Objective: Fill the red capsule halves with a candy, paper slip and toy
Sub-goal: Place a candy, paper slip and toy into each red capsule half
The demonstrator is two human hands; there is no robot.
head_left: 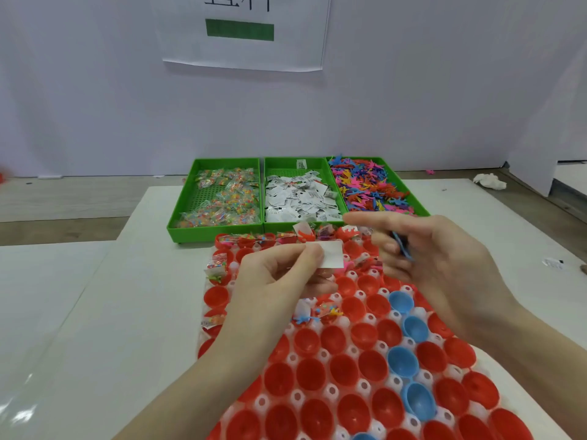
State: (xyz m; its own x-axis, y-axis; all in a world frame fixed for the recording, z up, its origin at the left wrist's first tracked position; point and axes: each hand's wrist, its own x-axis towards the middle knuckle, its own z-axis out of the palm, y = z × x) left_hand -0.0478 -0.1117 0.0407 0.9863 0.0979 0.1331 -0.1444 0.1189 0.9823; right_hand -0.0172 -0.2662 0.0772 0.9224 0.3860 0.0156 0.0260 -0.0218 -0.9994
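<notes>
Both bare forearms reach forward from the near edge, hands close together, just apart. Left hand (279, 274) raised, knuckles up, thumb and forefinger pinching a white paper slip (332, 254) at its left end. Right hand (422, 258) turned palm-left, index finger extended straight toward the left, other fingers curled around a small blue toy (401, 246), mostly hidden in the grip.

Three green trays (219, 231) are counted; five blue halves (401, 302) are seen among many red halves (344, 371); two hands (279, 274) are present.
</notes>
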